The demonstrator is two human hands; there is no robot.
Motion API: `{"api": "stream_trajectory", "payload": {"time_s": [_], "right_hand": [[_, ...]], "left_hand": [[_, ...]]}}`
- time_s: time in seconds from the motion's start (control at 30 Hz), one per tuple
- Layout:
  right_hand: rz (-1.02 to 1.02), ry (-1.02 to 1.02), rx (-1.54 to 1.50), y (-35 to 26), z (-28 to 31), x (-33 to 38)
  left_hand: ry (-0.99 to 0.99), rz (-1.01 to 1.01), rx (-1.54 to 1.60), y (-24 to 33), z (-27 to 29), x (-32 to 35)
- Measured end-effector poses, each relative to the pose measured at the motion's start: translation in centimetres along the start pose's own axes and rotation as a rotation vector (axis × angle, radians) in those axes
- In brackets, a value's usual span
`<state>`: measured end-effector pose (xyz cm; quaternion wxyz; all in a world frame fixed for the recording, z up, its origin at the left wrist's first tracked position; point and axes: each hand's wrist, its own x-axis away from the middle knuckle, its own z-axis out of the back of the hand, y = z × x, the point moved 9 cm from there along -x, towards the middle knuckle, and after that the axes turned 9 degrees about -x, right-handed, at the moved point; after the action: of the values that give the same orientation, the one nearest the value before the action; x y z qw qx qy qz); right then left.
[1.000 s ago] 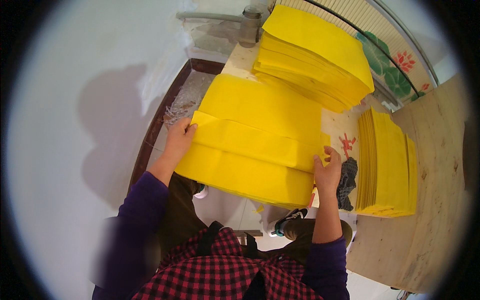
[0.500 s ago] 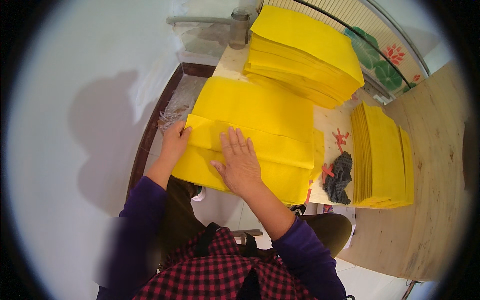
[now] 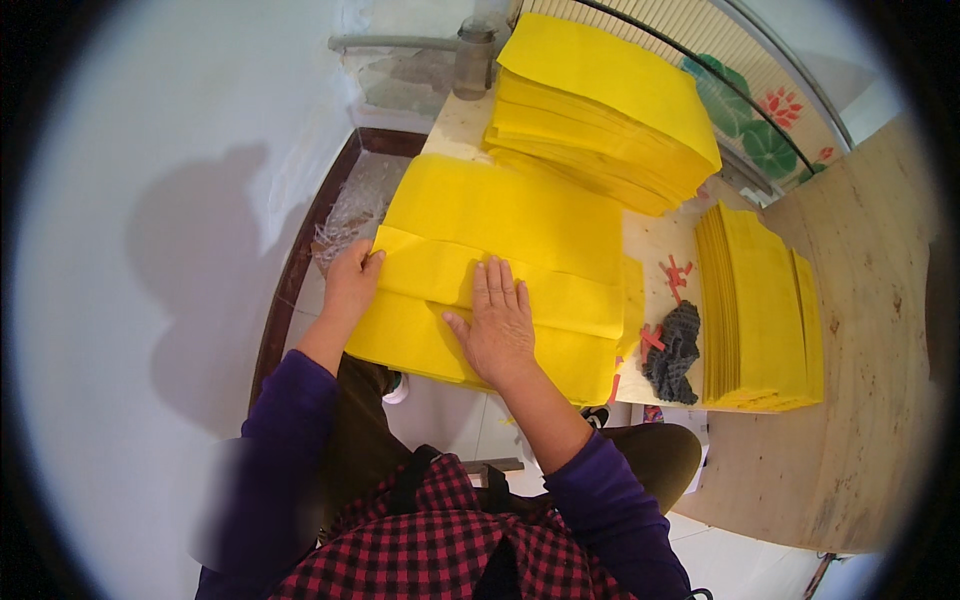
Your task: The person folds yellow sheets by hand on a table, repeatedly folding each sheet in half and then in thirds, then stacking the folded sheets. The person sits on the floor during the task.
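Observation:
Large yellow felt-like sheets (image 3: 510,205) lie flat before me in a pile at the near edge of the table. The top one has a strip folded across its width (image 3: 575,300). My left hand (image 3: 352,285) pinches the left end of this fold between thumb and fingers. Flat on the folded strip, near its middle, rests my right hand (image 3: 500,325), its fingers stretched out and the thumb apart. The underside of the pile is hidden.
A tall stack of yellow sheets (image 3: 605,110) stands at the back, next to a clear jar (image 3: 474,60). On the right are a stack of folded yellow pieces (image 3: 755,310), a dark grey cloth (image 3: 676,355) and red strips (image 3: 677,274). A wooden board (image 3: 850,350) rises beyond.
My right hand has slid to the right along the folded strip. My left hand keeps its pinch on the left end.

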<state>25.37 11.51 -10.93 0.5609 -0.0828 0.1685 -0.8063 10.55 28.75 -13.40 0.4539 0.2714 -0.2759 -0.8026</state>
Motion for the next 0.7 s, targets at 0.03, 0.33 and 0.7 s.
{"api": "stream_trajectory", "payload": {"time_s": [0.03, 0.33, 0.7], "right_hand": [[-0.011, -0.003, -0.009, 0.2, 0.0, -0.1], [-0.075, -0.023, 0.072, 2.3, 0.4, -0.2], [0.046, 0.005, 0.080, -0.2, 0.8, 0.2]], "left_hand": [[0.017, -0.013, -0.014, 0.1, 0.1, 0.0], [0.046, -0.009, -0.007, -0.1, 0.0, 0.1], [0.014, 0.036, 0.036, -0.9, -0.5, 0.1]]}}
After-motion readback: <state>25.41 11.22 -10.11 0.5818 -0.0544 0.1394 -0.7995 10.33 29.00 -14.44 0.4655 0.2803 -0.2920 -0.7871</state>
